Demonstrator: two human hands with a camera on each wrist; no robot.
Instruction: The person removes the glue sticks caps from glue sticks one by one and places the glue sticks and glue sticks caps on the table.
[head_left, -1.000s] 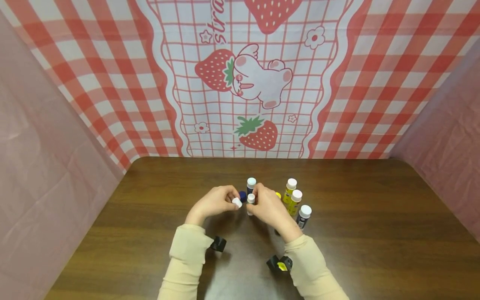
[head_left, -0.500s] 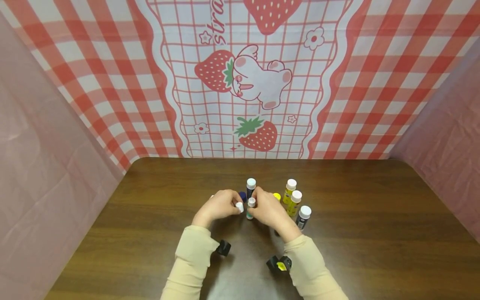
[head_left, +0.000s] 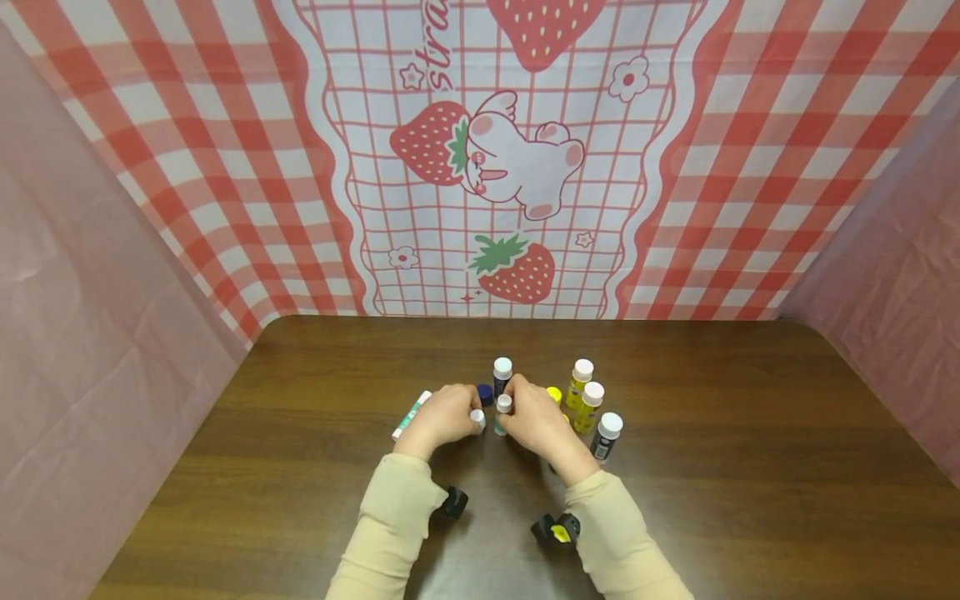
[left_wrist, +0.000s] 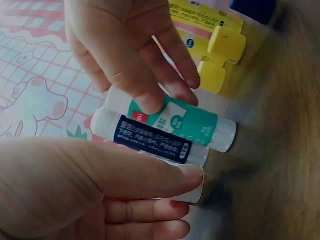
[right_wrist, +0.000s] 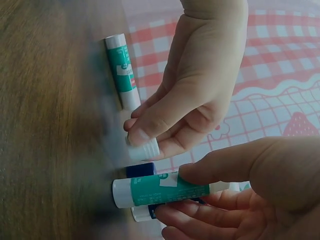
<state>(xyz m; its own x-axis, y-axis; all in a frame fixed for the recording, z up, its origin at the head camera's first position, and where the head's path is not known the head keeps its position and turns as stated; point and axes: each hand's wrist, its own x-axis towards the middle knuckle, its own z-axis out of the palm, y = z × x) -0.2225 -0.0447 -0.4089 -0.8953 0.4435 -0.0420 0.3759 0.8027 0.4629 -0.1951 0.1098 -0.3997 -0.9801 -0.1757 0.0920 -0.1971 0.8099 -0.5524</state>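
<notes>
In the head view my left hand (head_left: 442, 415) pinches a small white cap (head_left: 477, 422) between thumb and fingers. The right hand (head_left: 538, 419) grips a glue stick with a green label (right_wrist: 170, 189) by its side and holds it upright on the table. Cap and glue stick are close together, a narrow gap between them. Just behind stands a dark blue glue stick (head_left: 502, 377) with a white top, its label facing the camera in the left wrist view. A dark blue cap (head_left: 485, 394) sits beside it. My right fingers partly cover the green glue stick.
Another green and white glue stick (head_left: 412, 416) lies on the table (head_left: 300, 467) left of my left hand. To the right stand two yellow bottles (head_left: 588, 408) with white caps and a black one (head_left: 606, 437). Yellow-capped sticks (left_wrist: 225, 45) are partly behind my right hand.
My left hand has shifted right and toward me with the white cap, uncovering the lying green glue stick. The right hand and its glue stick have come slightly nearer to me.
</notes>
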